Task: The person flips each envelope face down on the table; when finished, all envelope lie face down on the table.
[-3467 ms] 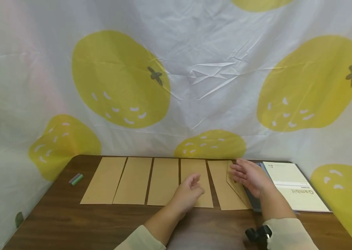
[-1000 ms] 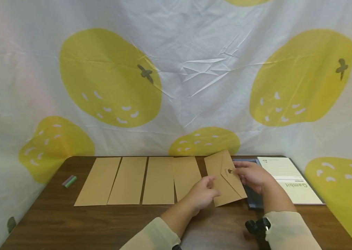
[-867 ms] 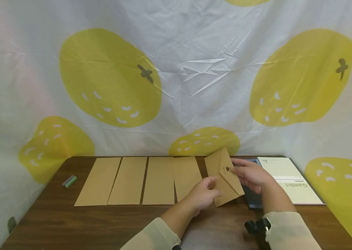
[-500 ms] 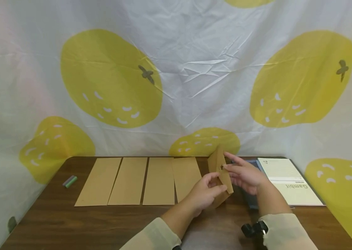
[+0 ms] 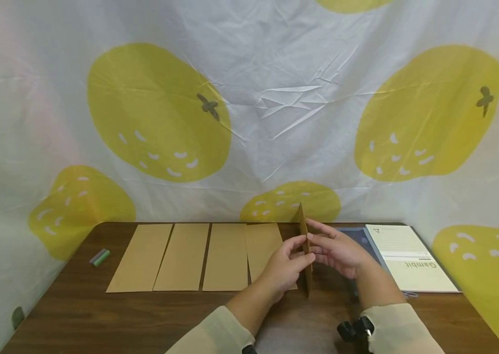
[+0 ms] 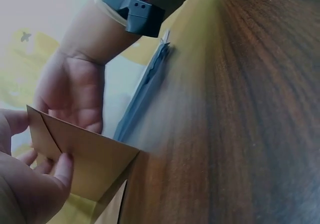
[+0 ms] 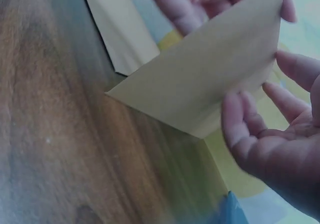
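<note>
A brown kraft envelope stands on edge between my hands, seen almost edge-on in the head view. My left hand pinches it near its upper edge, thumb toward me. My right hand holds it from the other side with fingertips on its surface and edge. The left wrist view shows a diagonal flap line on the envelope; its plain face fills the middle of the right wrist view. Left of my hands, several brown envelopes lie face down in a row, the rightmost partly behind my left hand.
To the right lies a cream notepad printed "Gambit", upside down, beside a dark blue folder. Two small sticks, one green and one greyish purple, lie at the far left. A fruit-print curtain hangs behind the table.
The envelope has been lifted from the row's right end and turned from flap side up to upright on edge. Both hands have closed in on it; the right moved left.
</note>
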{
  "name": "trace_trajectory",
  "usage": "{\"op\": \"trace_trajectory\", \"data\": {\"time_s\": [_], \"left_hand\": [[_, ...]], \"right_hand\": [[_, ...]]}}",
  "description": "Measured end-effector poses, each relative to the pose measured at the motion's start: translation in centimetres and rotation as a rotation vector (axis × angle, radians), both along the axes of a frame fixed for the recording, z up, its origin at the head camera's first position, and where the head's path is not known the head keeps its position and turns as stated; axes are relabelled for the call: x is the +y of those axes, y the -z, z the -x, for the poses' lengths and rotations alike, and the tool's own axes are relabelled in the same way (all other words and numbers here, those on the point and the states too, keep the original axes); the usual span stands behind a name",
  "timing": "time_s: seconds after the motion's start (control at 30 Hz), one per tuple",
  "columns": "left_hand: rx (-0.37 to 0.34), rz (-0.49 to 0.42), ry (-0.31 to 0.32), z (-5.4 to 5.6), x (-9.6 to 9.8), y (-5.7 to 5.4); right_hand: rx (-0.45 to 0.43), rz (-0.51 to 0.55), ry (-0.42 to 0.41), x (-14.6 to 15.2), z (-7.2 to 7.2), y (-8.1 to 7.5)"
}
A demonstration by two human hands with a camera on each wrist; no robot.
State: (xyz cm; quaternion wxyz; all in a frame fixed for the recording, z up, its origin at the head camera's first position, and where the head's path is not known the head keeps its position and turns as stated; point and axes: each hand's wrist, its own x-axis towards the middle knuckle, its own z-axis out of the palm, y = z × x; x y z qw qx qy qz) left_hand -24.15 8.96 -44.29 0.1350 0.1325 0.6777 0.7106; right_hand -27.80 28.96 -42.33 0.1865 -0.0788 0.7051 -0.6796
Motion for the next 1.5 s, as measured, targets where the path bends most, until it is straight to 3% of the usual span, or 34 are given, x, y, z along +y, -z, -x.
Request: {"op": "trace_trajectory", "data": {"time_s": [0.2, 0.7, 0.9, 1.17, 1.5], "left_hand": [[0.048, -0.043, -0.045, 0.7, -0.6, -0.1], [0.053, 0.072, -0.142, 1.7, -1.5, 1.3], [0.032, 0.131, -0.13, 1.5, -1.5, 1.7], [0.101, 0.311, -0.135, 1.4, -1.7, 1.7], [0.113, 0.397, -0.067, 1.7, -1.4, 2.2]], "right_hand": [[-0.006, -0.042, 0.011, 0.0, 0.5, 1.0], [-0.065, -0.039, 0.079, 0.9, 1.0, 1.6], [-0.066, -0.045, 0.092, 1.5, 1.0, 1.4], [-0.071, -0.037, 0.11, 2.2, 1.0, 1.3], [-0.067, -0.06, 0.114, 2.9, 0.9, 1.0]]}}
